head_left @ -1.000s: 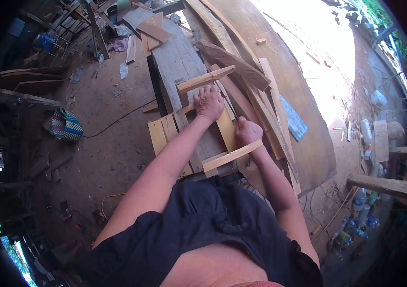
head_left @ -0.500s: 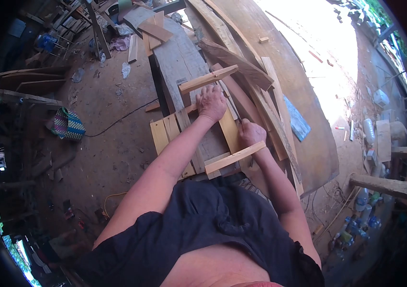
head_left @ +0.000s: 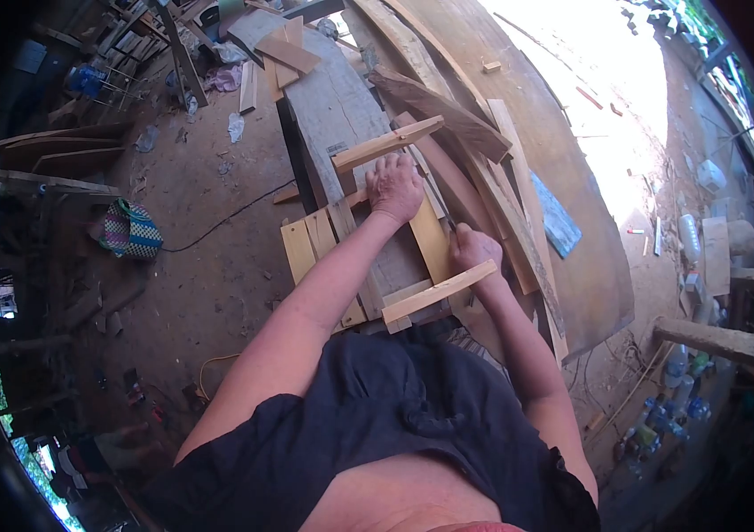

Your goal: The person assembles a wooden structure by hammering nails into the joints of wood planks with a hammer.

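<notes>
A light wooden frame [head_left: 431, 246] lies on the grey plank bench [head_left: 328, 97], with one crosspiece [head_left: 387, 145] at its far end and another [head_left: 439, 291] at its near end. My left hand [head_left: 395, 187] is closed on the frame just below the far crosspiece. To its right, my right hand [head_left: 474, 248] is wrapped round a thin tool whose narrow dark shaft points away along the frame's right side; its handle is hidden in the fist. Left of the frame lie yellowish boards [head_left: 308, 241].
Long boards [head_left: 501, 199] and a dark plank [head_left: 441, 115] lie right of the bench, beside a blue-painted piece [head_left: 556, 215]. Short offcuts [head_left: 289, 55] rest at its far end. A woven basket [head_left: 130, 230] and a cable are on the floor at left.
My right hand has shifted slightly right and nearer to me, and more of the tool's shaft shows. My left hand keeps its place on the frame.
</notes>
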`<state>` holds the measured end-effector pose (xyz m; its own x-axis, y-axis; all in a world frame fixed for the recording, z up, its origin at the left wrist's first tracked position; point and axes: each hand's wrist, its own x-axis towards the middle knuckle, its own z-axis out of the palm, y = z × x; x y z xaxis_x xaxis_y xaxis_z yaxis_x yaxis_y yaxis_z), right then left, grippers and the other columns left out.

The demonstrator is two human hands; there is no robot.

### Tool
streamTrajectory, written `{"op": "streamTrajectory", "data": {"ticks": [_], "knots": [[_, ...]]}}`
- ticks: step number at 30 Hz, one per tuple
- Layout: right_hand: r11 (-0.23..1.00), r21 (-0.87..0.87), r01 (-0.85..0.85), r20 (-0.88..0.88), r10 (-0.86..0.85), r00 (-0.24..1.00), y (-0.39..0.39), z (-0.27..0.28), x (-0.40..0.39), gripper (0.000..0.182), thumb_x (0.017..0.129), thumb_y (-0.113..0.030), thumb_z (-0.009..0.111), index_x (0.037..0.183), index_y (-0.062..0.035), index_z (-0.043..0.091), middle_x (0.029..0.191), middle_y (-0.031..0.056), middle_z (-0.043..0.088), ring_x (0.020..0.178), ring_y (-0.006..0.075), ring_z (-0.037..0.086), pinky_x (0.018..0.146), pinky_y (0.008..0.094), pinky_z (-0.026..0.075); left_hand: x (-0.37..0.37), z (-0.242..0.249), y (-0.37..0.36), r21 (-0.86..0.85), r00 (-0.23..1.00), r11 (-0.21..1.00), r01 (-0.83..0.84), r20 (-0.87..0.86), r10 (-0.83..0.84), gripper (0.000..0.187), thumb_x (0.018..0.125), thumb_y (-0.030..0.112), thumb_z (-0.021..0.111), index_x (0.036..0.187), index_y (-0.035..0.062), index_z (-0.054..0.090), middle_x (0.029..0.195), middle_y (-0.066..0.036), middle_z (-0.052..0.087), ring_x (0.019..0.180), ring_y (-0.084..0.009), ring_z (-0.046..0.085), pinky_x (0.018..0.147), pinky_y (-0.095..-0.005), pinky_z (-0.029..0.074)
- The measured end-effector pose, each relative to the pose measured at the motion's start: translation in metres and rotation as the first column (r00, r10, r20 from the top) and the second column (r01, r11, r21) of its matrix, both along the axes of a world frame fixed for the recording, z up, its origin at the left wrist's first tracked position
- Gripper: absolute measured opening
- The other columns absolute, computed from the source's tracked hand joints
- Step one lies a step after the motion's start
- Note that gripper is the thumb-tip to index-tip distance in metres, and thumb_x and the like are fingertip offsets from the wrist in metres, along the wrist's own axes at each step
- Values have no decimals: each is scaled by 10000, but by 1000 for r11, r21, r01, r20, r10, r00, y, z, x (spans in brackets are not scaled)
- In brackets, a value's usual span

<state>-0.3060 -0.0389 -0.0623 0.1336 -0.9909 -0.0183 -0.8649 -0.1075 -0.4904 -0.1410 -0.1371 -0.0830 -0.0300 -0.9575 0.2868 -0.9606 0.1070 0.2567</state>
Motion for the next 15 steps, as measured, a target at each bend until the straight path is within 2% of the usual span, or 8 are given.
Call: {"op": "streamTrajectory", "data": {"ticks": [4,6,8,11,15], "knots": [[996,86,10,-62,-5,998,23,7,-11,202,839,-203,490,722,-42,524,599,188,589,605,362,611,572,477,468,-1,1,0,4,1000,1000,5,-7,-5,176,776,207,478,913,97,489,929,-98,524,925,-286,499,784,-448,373],[995,102,16,-48,-11,999,-3,7,2,192,839,-194,472,747,-39,537,631,192,603,638,361,618,591,473,472,-3,1,0,14,1000,1000,13,9,-13,177,778,208,476,914,96,490,932,-100,524,927,-287,499,787,-449,373],[1000,7,-2,-22,2,1000,-31,2,18,194,844,-189,450,773,-41,554,667,197,613,678,359,624,618,468,475,-1,-1,0,-6,1000,1000,16,6,-16,178,781,210,472,914,93,490,938,-103,523,930,-289,497,791,-450,373],[998,64,-8,-12,9,1000,-43,5,24,207,848,-187,432,787,-40,565,697,204,619,704,360,624,639,463,477,-1,1,-1,59,1000,998,13,-2,-13,210,767,222,496,931,91,508,1004,-108,523,999,-285,480,808,-455,364],[996,85,22,-28,-20,999,2,10,3,214,846,-191,440,764,-35,562,680,199,616,684,366,621,627,462,478,-1,2,0,82,1000,997,3,2,-3,209,768,222,495,932,92,505,1000,-107,521,999,-284,479,805,-455,364]]}}
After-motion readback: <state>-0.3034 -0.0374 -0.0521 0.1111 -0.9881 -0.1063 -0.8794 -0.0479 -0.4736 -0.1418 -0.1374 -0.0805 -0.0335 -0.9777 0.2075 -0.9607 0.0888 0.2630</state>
